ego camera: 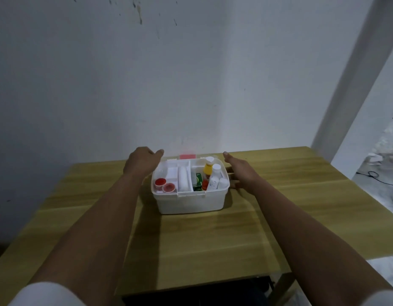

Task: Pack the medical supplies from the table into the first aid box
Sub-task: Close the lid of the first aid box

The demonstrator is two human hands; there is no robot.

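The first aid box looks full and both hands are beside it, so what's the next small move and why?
Probably swing the lid shut over the first aid box. The bottles and other supplies sit inside, the table shows none left, and the left hand and right hand reach open toward the back edge.

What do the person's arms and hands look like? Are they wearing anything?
Both hands, left and right, are bare: no gloves, rings or watch show. The forearms are bare too. White sleeves start near the elbows, at the picture's bottom corners.
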